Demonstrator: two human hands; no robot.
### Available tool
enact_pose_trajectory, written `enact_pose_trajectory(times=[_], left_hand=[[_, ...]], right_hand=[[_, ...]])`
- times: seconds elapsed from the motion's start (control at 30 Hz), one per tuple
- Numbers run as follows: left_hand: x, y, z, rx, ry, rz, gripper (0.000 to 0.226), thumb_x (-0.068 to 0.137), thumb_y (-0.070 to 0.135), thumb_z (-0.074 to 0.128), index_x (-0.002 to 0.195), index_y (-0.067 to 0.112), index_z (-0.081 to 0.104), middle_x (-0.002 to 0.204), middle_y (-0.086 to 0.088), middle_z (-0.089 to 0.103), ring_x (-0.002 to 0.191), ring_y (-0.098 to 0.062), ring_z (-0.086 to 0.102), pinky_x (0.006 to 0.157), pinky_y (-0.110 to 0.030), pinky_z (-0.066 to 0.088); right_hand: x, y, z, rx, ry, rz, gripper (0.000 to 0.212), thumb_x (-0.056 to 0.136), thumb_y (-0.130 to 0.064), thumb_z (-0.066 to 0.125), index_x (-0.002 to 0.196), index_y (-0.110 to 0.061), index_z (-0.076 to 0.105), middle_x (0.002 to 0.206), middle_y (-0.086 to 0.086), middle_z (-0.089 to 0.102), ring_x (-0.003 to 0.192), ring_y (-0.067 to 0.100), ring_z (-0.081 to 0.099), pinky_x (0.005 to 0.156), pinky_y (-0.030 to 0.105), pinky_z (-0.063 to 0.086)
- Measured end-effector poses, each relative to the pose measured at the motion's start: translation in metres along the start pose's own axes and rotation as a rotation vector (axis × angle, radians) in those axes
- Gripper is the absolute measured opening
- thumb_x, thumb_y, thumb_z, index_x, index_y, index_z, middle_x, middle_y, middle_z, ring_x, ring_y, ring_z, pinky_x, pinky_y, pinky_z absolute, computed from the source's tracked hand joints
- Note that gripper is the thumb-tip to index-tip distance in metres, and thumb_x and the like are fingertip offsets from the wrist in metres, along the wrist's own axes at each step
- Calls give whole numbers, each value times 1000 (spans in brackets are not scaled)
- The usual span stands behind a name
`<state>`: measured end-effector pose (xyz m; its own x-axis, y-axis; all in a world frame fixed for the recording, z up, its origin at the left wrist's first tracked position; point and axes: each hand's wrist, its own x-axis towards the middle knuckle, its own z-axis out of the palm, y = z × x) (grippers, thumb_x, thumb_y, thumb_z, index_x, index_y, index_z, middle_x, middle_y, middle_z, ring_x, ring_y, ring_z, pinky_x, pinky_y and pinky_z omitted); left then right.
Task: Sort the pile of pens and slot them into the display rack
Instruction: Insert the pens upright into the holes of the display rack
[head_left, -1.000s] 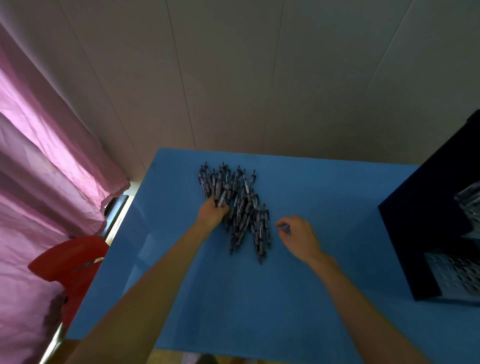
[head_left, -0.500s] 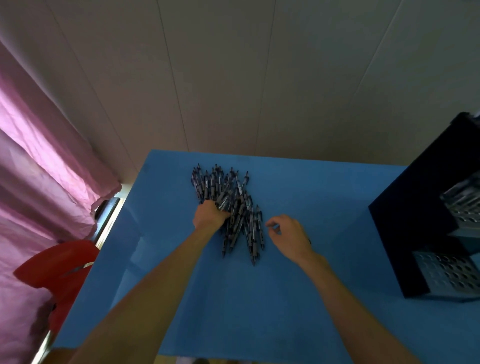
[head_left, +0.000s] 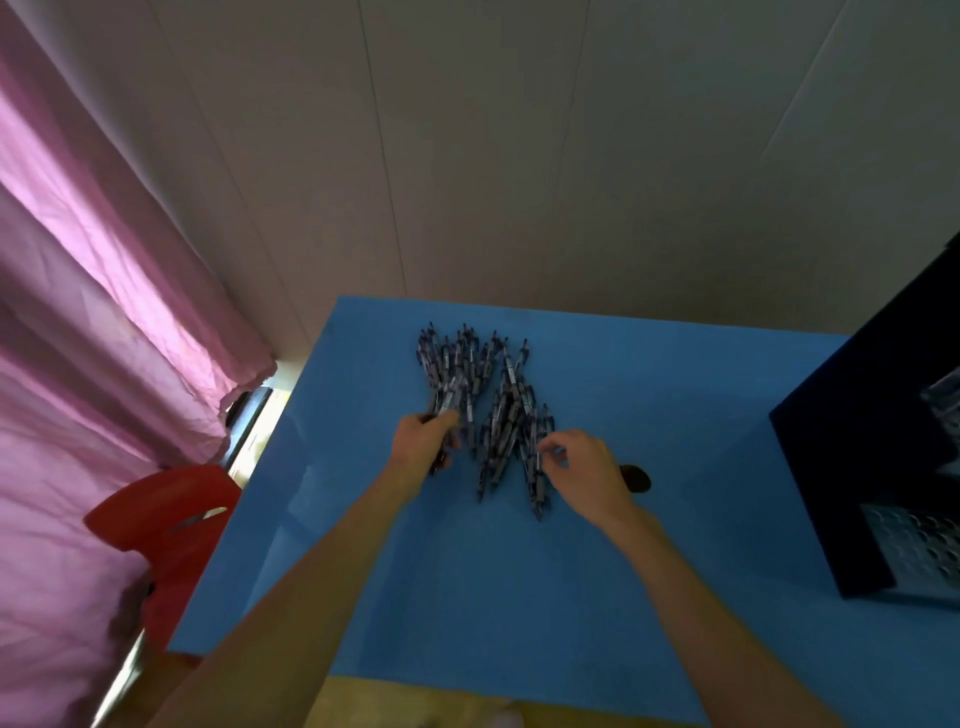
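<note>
Pile of pens lies on the blue desk, toward the far edge, left of centre. Dark barrels with pale labels, mostly running near-to-far, fanned and overlapping; the pile splits loosely into a left bunch and a right bunch.

Left hand at the 7 o'clock corner of the pile, fingers curled round several pens of the left bunch; grip closed on them, barrels sticking out toward the far edge. How many pens it holds cannot be told.

Right hand at the 4 o'clock side of the pile, fingers bent, thumb and forefinger pinching at the near end of a pen in the right bunch; the pen itself is too small to make out cleanly against its neighbours.

Small dark round spot on the desk just beyond the right wrist, at 3 o'clock of it. Nature unclear.

Display rack stands at 3 o'clock of the pile, well apart, cut by the frame edge. Dark outer wall; perforated metal compartments show on its right. Contents of the compartments cannot be told.

Open blue surface runs between pile and rack, and across the whole near half of the desk under both forearms. Far desk edge meets the pale panelled wall close behind the pen tips. Left desk edge drops off to a red chair at 8 o'clock and a pink curtain at 9 to 10 o'clock.
</note>
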<state>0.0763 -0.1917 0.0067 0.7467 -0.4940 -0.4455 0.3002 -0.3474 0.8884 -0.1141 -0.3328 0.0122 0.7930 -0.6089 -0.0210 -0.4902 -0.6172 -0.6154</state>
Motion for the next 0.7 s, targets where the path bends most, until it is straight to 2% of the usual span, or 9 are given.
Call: enact_pose_trajectory(times=[0.1,0.2,0.27,0.33,0.43,0.5,0.57,0.63,0.7], left_hand=[[-4,-11,-10,-96,-27,-75,18,93,16,65,86,0,67,69,-12,62,56,-20,54,54,-31,48],[-7,-18,-19,-157,-57,-78,7,91,10,67,90,5,63,75,-11,65,67,-24,59,66,-35,51],[-11,-18,-22,-170,-49,-29,13,89,10,73,91,9,60,79,-9,64,70,-21,61,70,-35,53],[-17,-16,-23,-119,15,53,26,85,19,80,82,11,55,71,-6,56,64,-17,55,65,-31,50],[-24,-19,-18,-78,201,193,42,83,20,81,69,13,42,61,-7,38,56,-18,35,54,-32,36],[-29,-25,-15,-29,308,314,51,88,15,74,65,16,28,61,-10,27,59,-20,24,57,-33,24],[-32,-33,-14,17,329,412,54,91,12,69,64,17,22,63,-8,22,62,-18,20,60,-27,19],[-31,-48,-18,47,311,444,53,90,13,70,63,20,25,60,0,23,58,-12,19,57,-22,17],[-27,-65,-23,31,299,446,51,91,13,70,64,18,27,60,1,24,58,-10,20,61,-27,20]], right_hand=[[-2,-14,4,15,5,-21,16,97,-14,60,108,-18,72,105,-4,65,88,9,60,84,28,54],[-4,-29,8,7,4,-43,18,97,-14,59,109,-17,72,104,-2,66,88,12,62,82,29,55],[-5,-40,10,-17,4,-67,18,97,-14,58,108,-18,72,101,-3,65,88,13,62,80,28,54],[-6,-49,13,-33,15,-85,18,97,-15,58,108,-18,72,101,-3,65,86,11,60,78,26,51],[-7,-58,20,-66,54,-118,18,97,-15,59,108,-18,72,101,-3,66,84,9,59,75,22,49],[-8,-61,25,-62,83,-131,18,97,-13,59,107,-16,73,103,-3,68,86,10,62,77,23,51],[-11,-61,31,-63,111,-134,18,96,-11,59,107,-14,73,104,-2,68,88,11,63,78,22,51],[-15,-59,39,-61,116,-125,18,97,-12,59,107,-15,73,105,-3,68,88,10,61,78,20,49],[-21,-55,46,-63,105,-116,18,97,-13,59,108,-16,72,106,-4,68,90,10,62,80,22,51]])
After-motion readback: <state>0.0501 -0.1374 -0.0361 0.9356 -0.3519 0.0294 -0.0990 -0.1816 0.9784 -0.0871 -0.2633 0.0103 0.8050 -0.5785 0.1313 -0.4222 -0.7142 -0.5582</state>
